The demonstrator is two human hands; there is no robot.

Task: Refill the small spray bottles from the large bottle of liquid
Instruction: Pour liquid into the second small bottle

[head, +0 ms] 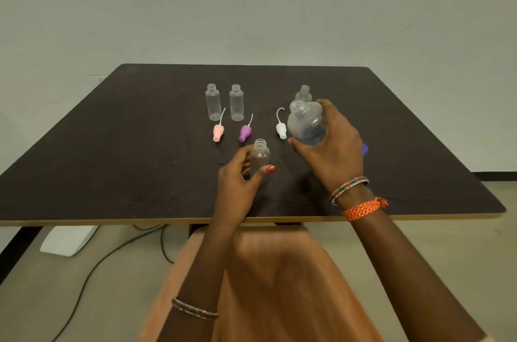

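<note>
My right hand [334, 151] grips the large clear bottle [306, 121], uncapped and tilted with its mouth toward the upper left, above the dark table [112, 145]. My left hand [237, 176] holds a small open clear bottle [259, 154] upright on the table, just left of and below the large bottle's mouth. Two more small open bottles [213, 102] [236, 102] stand side by side farther back. Another small bottle [303, 93] stands behind the large one, mostly hidden. Three spray caps lie loose: pink [218, 131], purple [245, 133] and white [281, 128].
A blue cap-like object [364, 149] peeks out from behind my right hand. The table's front edge runs just below my wrists. Cables [117, 252] and a white object [68, 239] lie on the floor under the table at the left.
</note>
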